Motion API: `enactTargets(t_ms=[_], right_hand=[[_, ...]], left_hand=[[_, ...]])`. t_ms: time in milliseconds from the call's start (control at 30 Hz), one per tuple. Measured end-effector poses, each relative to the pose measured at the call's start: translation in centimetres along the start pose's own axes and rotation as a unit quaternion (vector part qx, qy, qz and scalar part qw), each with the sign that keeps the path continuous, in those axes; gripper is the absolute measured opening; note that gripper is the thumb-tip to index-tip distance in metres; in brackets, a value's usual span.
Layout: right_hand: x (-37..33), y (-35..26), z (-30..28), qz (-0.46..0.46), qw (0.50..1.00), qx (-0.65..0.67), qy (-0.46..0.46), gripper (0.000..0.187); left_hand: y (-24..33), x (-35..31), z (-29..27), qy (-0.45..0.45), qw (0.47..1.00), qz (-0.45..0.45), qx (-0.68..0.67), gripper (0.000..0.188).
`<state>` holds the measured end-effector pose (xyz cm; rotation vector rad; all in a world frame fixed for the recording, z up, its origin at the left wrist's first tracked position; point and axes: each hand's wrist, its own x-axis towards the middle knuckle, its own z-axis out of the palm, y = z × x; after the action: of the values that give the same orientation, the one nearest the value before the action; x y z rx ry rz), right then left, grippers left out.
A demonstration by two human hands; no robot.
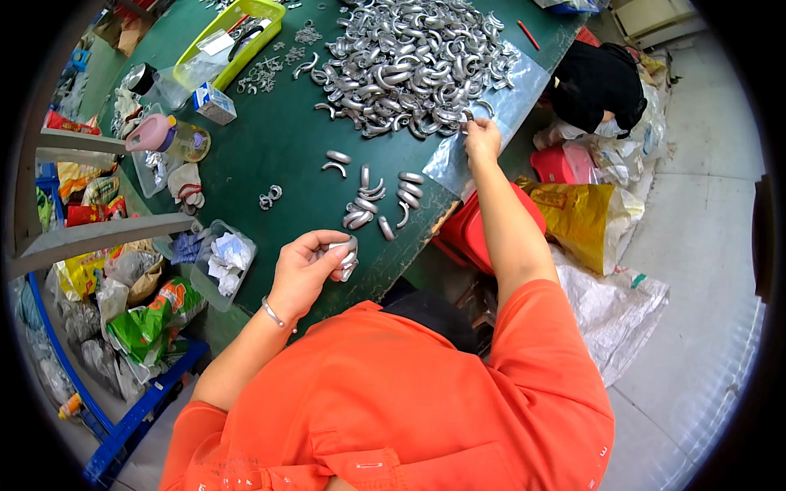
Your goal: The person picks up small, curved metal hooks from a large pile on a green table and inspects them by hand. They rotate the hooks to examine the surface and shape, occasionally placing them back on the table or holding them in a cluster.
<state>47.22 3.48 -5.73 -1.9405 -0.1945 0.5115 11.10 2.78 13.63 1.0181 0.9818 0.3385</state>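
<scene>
Our left hand (304, 266) is curled near the body, thumb and fingers pinching a few curved silver pieces (348, 250) in a bunch, perhaps so that they stay together while the other arm is stretched out. Our right hand (483, 139) reaches to the right edge of the big heap of silver pieces (409, 65), its fingertips drawn together at a curved piece; we cannot tell whether they grip it. The heap sits at the far side of the green table (286, 164), its right edge on a clear plastic sheet (450, 168), which may serve to shield the tabletop. Between our hands and the heap lies a loose cluster of silver pieces (364, 203), probably left there because it is within easy reach of both. As for containers, the lime-green tray (244, 61) at the far left holds paper and something dark-handled (too small for us to name). The clear plastic box (217, 296) by the near left edge holds crumpled white paper (229, 258), and the pink-lidded bottle (193, 147) has something yellowish inside, standing well apart from the pieces.
</scene>
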Motion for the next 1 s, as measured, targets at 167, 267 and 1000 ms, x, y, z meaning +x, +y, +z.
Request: enactTargets(t_ms=[167, 267, 1000], right_hand=[[-3.7, -3.0, -2.3, 0.047, 0.991, 0.101, -0.078, 0.021], [-6.3, -3.3, -2.6, 0.065, 0.984, 0.135, -0.1, 0.019], [-25.4, -10.0, -5.1, -0.279, 0.88, 0.143, -0.356, 0.022]], left_hand=[[0.0, 0.2, 0.3, -0.002, 1.0, 0.007, -0.006, 0.019], [0.0, 0.2, 0.3, -0.011, 1.0, 0.004, -0.013, 0.018], [0.8, -1.8, 0.8, -0.051, 0.998, 0.049, 0.004, 0.021]])
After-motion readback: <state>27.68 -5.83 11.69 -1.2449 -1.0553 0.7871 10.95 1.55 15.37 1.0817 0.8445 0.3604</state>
